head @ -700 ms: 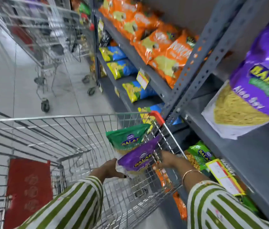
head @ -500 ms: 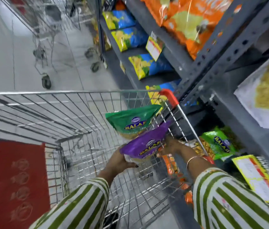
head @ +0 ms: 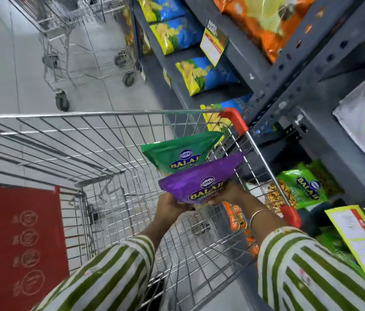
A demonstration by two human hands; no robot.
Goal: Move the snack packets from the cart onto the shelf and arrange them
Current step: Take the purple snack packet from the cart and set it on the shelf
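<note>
The shelf [head: 325, 140] is now filling the right side as the view is dipping lower than a moment ago. Inside the cart [head: 100, 113], the purple packet [head: 201, 179] and green packet [head: 183, 151] are rising together, likely heading shelfward. The left hand [head: 172, 202] and right hand [head: 230, 194] are gripping them, fingers clamped on the lower edges.
</note>
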